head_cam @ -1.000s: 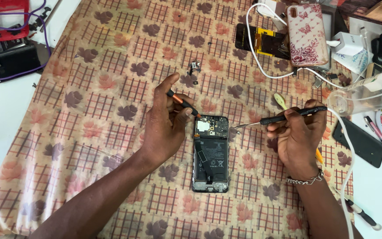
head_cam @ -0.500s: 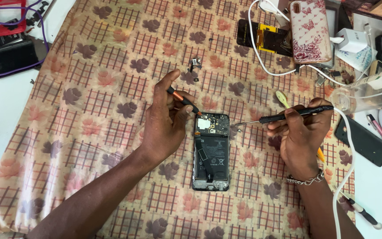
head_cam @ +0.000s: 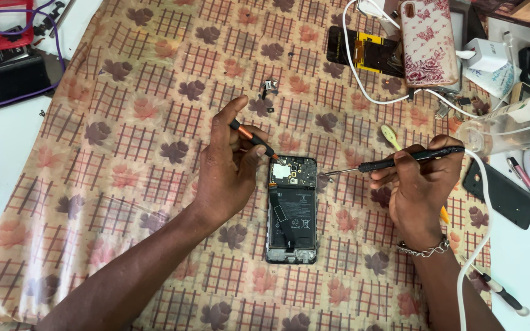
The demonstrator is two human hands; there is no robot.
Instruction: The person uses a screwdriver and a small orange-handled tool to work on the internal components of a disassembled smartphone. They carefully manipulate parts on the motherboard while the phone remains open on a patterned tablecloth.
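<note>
Opened phone (head_cam: 292, 209) lies at centre frame on the patterned cloth (head_cam: 124, 153), back cover off, long axis running top to bottom of the picture, circuit board end toward the top.

Left hand (head_cam: 228, 165) sits just left of the phone's upper end, fingers closed around a small screwdriver (head_cam: 254, 140) with an orange collar. Its tip slants down-right and meets the phone's upper left corner.

Right hand (head_cam: 421, 184) is right of the phone, a little apart, fingers gripping a long black tool (head_cam: 394, 162) held nearly level. Its thin metal tip points left and reaches the phone's upper right edge.

Both tips converge on the top end; left hand is nearer. Loose small parts (head_cam: 270, 89) lie above, near the top of the cloth.
</note>
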